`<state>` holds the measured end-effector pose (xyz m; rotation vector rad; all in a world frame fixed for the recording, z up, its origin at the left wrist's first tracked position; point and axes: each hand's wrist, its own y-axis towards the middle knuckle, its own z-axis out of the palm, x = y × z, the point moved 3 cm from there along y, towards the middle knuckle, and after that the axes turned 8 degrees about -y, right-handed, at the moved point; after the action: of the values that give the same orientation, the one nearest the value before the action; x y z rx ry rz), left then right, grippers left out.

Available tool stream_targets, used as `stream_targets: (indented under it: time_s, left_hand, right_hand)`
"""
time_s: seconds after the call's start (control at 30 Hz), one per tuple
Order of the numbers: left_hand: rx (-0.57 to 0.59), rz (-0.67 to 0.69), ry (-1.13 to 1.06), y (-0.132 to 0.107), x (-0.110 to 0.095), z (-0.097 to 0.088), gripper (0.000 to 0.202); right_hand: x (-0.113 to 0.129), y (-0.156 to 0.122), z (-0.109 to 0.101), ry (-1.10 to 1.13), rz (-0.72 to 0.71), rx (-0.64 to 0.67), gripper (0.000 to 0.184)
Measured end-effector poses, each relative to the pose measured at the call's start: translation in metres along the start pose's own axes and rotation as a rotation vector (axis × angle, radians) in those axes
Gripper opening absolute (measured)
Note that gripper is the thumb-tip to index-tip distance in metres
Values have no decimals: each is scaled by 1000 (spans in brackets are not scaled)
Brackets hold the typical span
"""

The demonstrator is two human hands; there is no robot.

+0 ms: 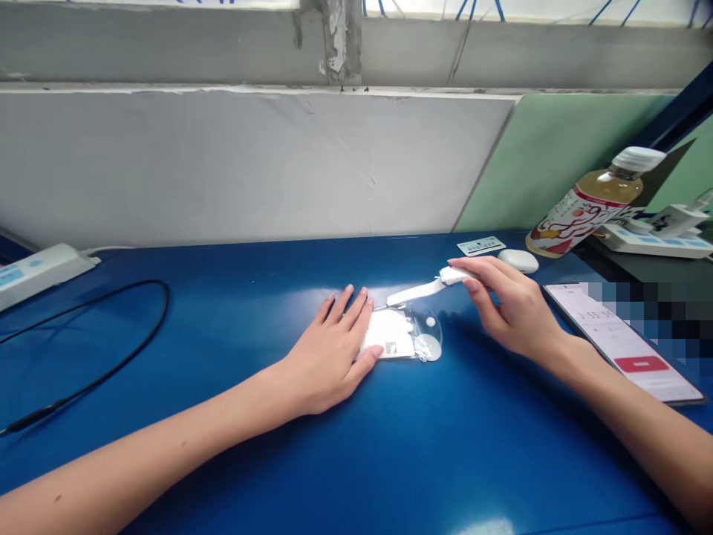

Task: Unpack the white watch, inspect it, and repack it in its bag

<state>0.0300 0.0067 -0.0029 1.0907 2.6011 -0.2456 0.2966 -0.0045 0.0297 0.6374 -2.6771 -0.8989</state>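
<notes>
Your left hand (334,349) lies flat, fingers spread, pressing the left part of a clear plastic packet with white contents (398,338) at the middle of the glossy blue table (390,461). Your right hand (509,308) pinches one end of a slim white plastic tool (420,292), whose other tip meets the packet's upper edge. A lit white-screened smartphone (618,342) lies beside your right wrist.

Clear pouch (402,336) half under left hand (328,357), phone (624,342) corner pixelated, power strip (38,271) cropped.
</notes>
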Motion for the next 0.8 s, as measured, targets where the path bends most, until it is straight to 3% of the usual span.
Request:
stream_targets:
  time_s: [0.17,0.53,0.67,0.8]
  left_hand:
    - [42,-43,20,1,0,2,73]
    - [-68,-82,-201,-3,3,-3,71]
    - [-262,-130,-354,-3,5,-9,70]
    - [-558,33,-333,-7,-3,-28,57]
  right_hand:
    - [4,-1,0,29,-18,27,35]
    - [12,-2,-4,60,-60,-44,35]
    - [16,-1,-6,93,-94,-56,35]
    - [26,0,-10,152,-138,-113,32]
